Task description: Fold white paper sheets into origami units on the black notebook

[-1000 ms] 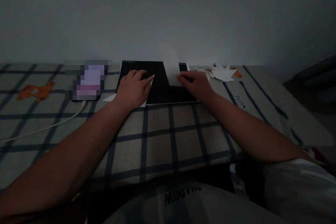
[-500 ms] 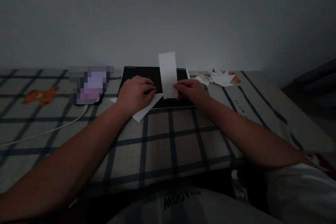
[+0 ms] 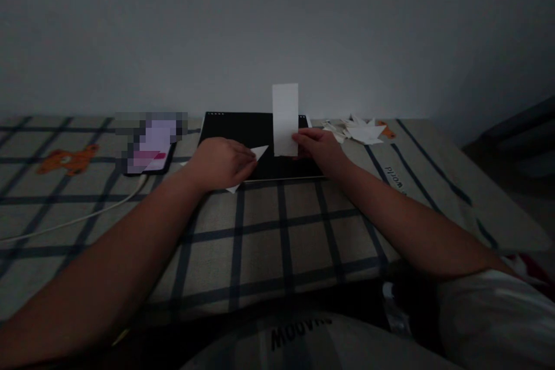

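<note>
Two hands working white paper over a black board on a checked bed cover.

Right hand (image 3: 318,149) is pinching a white paper strip (image 3: 285,119) at its lower edge, holding it upright above the black board (image 3: 243,127). Left hand (image 3: 219,162) is lying closed over a white paper sheet (image 3: 259,153), pressing it at the board's near edge. A phone (image 3: 150,147) with white cable (image 3: 73,218) is lying left; folded paper pieces (image 3: 362,129) are lying right, the checked bed cover (image 3: 277,225) running beneath everything.
</note>
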Demonstrator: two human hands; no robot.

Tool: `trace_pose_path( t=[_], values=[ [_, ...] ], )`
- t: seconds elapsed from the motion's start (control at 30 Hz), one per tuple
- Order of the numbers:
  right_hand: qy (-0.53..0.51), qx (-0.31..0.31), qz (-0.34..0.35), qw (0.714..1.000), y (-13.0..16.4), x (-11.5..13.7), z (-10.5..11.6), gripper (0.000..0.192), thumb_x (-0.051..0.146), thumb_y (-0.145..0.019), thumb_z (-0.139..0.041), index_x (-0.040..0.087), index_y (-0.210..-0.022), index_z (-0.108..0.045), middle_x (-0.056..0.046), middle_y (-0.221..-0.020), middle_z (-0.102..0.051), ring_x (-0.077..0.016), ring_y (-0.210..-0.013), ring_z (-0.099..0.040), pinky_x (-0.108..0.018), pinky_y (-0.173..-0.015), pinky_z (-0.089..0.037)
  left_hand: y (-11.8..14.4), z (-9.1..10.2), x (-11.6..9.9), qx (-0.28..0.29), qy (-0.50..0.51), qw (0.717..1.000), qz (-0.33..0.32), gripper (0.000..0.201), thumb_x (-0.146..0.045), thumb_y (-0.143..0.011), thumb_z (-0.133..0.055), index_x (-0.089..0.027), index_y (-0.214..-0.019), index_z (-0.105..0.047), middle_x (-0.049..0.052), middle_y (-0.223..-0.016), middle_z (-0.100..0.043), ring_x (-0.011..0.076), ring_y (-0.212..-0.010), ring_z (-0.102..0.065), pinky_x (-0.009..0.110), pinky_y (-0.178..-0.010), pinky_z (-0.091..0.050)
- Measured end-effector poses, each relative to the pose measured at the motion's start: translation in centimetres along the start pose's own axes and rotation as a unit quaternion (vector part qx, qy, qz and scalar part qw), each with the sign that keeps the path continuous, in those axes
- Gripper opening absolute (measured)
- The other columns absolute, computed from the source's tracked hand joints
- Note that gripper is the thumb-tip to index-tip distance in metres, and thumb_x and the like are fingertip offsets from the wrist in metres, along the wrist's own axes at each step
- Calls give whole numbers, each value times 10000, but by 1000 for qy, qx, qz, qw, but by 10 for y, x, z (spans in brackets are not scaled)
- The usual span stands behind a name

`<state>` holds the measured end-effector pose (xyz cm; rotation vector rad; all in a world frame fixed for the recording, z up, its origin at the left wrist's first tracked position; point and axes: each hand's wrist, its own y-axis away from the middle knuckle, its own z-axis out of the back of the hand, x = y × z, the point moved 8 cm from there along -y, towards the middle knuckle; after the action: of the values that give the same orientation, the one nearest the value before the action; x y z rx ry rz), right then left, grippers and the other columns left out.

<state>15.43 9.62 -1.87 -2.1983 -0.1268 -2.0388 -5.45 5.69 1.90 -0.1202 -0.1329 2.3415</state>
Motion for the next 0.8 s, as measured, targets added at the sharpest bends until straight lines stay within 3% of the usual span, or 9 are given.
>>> trace_pose_path(
  t=[0.17, 0.3, 0.37, 0.47, 0.57, 0.67, 0.8],
  values=[
    [-2, 9, -5, 1000, -1, -2, -2, 276, 430, -805, -920, 231, -979, -839, -2, -885, -817, -158, -770, -734, -333, -698, -695, -6, -9, 12, 23, -37, 998, 53, 568, -369, -1139, -352, -119, -1404, -788, 159, -1485, -760, 327, -1474, -670, 509, -1239, -514],
    [-10, 45, -8, 999, -1, -5, -6, 325, 448, -812, -923, 223, -1034, -848, -21, -946, -842, -167, -818, -760, -355, -759, -707, -6, -15, 20, 14, -25, 996, 87, 594, -385, -1142, -330, -107, -1467, -743, 143, -1567, -708, 335, -1561, -585, 527, -1271, -486],
    [-14, 70, -4, 997, 1, -6, -10, 350, 458, -820, -922, 222, -1067, -850, -28, -975, -850, -170, -832, -770, -363, -775, -709, -5, -13, 22, -22, -5, 996, 90, 589, -398, -1134, -345, -119, -1441, -762, 149, -1550, -721, 348, -1550, -596, 546, -1257, -496],
    [0, 102, 4, 995, 4, -5, -15, 370, 468, -849, -907, 220, -1116, -849, -40, -1022, -857, -172, -843, -778, -382, -801, -716, 0, 3, 22, -134, 85, 982, 98, 544, -459, -1117, -419, -168, -1289, -846, 139, -1397, -812, 333, -1391, -725, 502, -1208, -540],
    [10, 135, 7, 991, 8, -5, -22, 373, 468, -843, -915, 216, -1111, -857, -44, -1044, -861, -167, -834, -781, -380, -815, -717, 8, 15, 28, -238, 231, 929, 165, 409, -531, -1048, -610, -237, -1078, -892, 80, -1161, -878, 277, -1112, -813, 389, -1013, -629],
    [12, 157, -4, 987, 11, -7, -28, 377, 470, -824, -933, 209, -1087, -868, -43, -1022, -862, -153, -795, -780, -357, -802, -713, 11, 7, 29, -244, 374, 862, 239, 279, -487, -927, -789, -230, -977, -886, 61, -982, -868, 231, -883, -796, 327, -817, -637],
    [43, 172, -6, 984, 14, -9, -32, 393, 496, -847, -917, 191, -1091, -875, -59, -975, -855, -160, -784, -783, -353, -786, -709, 10, -4, 27, -247, 485, 785, 297, 143, -357, -842, -855, -214, -844, -845, 28, -763, -788, 162, -668, -689, 277, -666, -583]
  ],
)
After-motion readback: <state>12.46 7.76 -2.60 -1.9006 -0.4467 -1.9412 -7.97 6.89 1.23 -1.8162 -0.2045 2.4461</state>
